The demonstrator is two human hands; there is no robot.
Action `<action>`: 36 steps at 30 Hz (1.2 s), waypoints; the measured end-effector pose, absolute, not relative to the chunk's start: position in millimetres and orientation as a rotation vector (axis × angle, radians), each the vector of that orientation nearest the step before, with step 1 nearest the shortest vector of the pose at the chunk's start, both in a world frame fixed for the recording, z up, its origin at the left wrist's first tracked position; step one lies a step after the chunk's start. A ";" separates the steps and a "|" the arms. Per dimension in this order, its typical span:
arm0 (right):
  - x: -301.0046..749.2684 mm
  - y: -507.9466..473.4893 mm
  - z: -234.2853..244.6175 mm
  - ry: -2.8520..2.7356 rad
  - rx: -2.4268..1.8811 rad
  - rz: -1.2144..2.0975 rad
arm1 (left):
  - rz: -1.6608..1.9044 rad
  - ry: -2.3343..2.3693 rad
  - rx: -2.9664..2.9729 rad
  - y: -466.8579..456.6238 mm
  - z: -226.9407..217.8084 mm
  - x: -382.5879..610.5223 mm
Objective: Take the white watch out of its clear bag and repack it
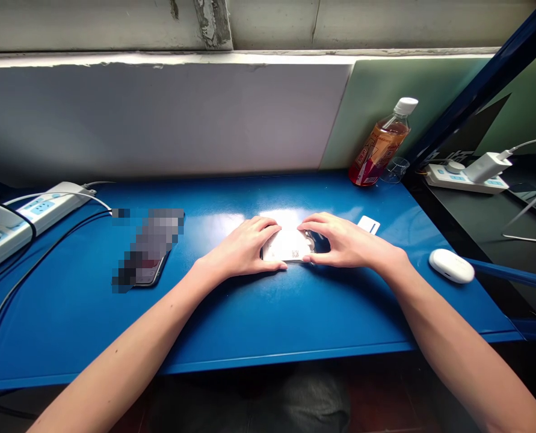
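Observation:
A small, flat white box (287,239) with a square printed code at its lower right sits on the blue desk, its top washed out by glare. My left hand (249,243) grips its left end, thumb along the near edge and fingers on the far edge. At the other end, my right hand (337,239) pinches the right corners between thumb and fingers. Something shiny shows at the box's right end inside that grip, too small to make out. Just behind my right hand lies a white card (368,225), partly hidden by it.
A phone (153,246), partly pixelated, lies left, near a power strip (46,204) with cables. A drink bottle (380,144) stands at the back right beside a clear cup (394,171). A white earbud case (451,266) rests near the right edge of the blue desk (295,319).

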State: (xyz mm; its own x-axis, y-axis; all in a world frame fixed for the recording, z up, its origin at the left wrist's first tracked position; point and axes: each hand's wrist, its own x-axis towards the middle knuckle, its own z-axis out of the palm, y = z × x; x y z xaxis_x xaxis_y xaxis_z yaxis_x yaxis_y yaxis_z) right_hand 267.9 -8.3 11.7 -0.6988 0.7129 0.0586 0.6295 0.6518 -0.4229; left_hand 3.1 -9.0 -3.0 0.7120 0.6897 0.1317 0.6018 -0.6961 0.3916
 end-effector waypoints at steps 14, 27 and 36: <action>263.4 -8.4 4.8 -2.546 -1.026 0.420 | 0.415 1.023 2.590 -8.9 -3.3 3.2; 252.7 -13.6 11.5 -2.672 -1.276 0.465 | 0.415 1.036 2.599 -8.5 -5.9 4.1; 246.6 -16.7 6.4 -2.693 -1.337 0.271 | 0.426 1.075 2.576 -7.8 -7.1 6.7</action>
State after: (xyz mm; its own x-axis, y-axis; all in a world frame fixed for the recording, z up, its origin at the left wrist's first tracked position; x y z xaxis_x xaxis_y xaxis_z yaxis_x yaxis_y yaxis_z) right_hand 246.6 -16.7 6.4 -0.6017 0.7982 0.0301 0.7761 0.5931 -0.2140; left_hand 6.7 -7.8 -7.1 0.6732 0.7242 0.1492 0.6300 -0.6674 0.3971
